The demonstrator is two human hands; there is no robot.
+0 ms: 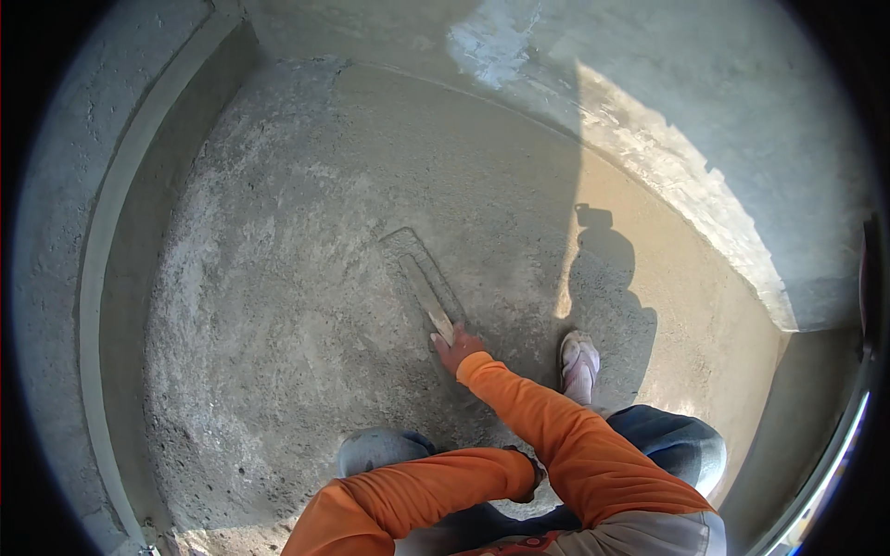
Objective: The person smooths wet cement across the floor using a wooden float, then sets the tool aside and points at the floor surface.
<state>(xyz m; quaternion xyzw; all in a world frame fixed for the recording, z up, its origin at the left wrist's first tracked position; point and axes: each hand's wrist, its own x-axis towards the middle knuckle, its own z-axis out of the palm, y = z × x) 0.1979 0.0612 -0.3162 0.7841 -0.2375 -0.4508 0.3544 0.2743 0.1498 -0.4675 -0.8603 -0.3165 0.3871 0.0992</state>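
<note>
Currently R hand (456, 347) grips grey rectangular float (432, 275) by pale handle (430, 301) on rough concrete flr (278, 287); L hand (527, 476) partly hidden, can't tell grip.

Grey rectangular float (426, 288), seemingly flat on the floor (278, 296).

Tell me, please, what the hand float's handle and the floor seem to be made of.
The float's handle looks like bare wood, judging by its pale tan, dull surface. The floor seems cement or concrete: matte grey, grainy and pitted at lower left.
</note>
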